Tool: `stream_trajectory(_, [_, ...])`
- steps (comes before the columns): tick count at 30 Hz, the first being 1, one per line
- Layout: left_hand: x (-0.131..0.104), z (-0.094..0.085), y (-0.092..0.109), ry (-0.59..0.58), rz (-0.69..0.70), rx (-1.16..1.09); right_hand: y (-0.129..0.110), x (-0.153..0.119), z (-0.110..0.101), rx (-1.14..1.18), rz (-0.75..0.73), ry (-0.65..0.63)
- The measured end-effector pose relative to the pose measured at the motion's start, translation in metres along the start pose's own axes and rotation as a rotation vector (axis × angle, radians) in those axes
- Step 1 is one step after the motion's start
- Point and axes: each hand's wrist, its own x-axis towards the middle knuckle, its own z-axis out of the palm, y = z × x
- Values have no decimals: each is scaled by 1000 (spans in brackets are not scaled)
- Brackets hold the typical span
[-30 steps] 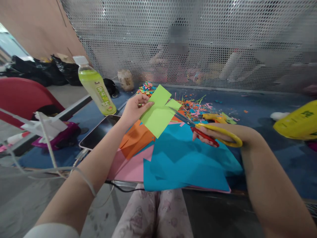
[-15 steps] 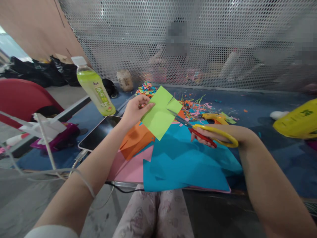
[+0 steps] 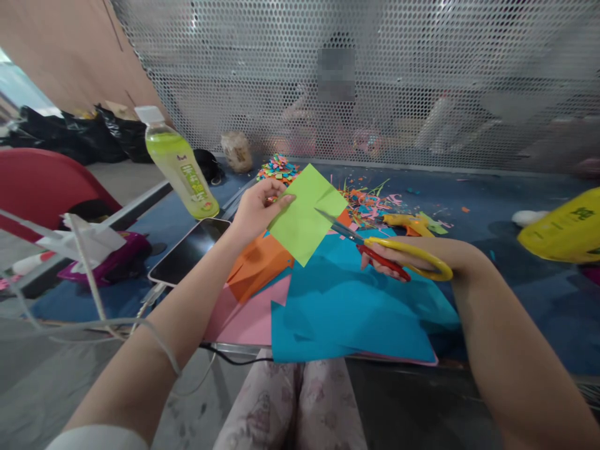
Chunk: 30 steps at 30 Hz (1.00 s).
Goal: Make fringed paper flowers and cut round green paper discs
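Observation:
A square of light green paper [image 3: 304, 228] is pinched at its left corner between the thumb and fingers of my left hand [image 3: 262, 206]. My right hand [image 3: 387, 257] is closed round scissors [image 3: 407, 249] with one yellow and one red handle. Their blades point left and lie over the right half of the green paper; whether they touch it I cannot tell. Beneath are large blue paper sheets [image 3: 347, 306], orange paper [image 3: 257, 265] and pink paper [image 3: 248, 315].
Small coloured paper squares [image 3: 279, 169] and thin offcuts [image 3: 370, 203] lie behind the paper, near a yellow glue gun [image 3: 407, 222]. Leftward are a phone [image 3: 187, 250], a drink bottle [image 3: 178, 165] and a tissue pack [image 3: 96, 256]. A perforated metal panel [image 3: 262, 69] rises behind.
The green paper has shifted slightly right and down with my left hand. A dark slit that showed near its upper right edge is no longer visible. My right hand has barely moved.

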Motion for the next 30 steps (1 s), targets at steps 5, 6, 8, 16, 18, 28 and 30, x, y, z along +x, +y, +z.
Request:
stream_trajectory(5, [-1,1,3,-40,-7,12,6,3,-1,19,-72,18])
stream_trajectory(6, [-1,2,4,-44,-9,15,7,4,0,26,-71,25])
stream_trajectory(8, [-2,3,5,-48,-14,12,7,5,1,36,-56,35])
stream_trajectory(16, [-4,9,6,-94,-3,7,6,11,5,34,-77,22])
stream_trajectory(18, [-4,9,7,-89,-1,17,8,13,6,44,-86,41])
stream_trajectory(28, [-2,9,4,-85,11,14,10,13,4,158,-28,81])
stream_trajectory(30, [-2,9,3,-85,8,21,9,14,4,190,-1,88])
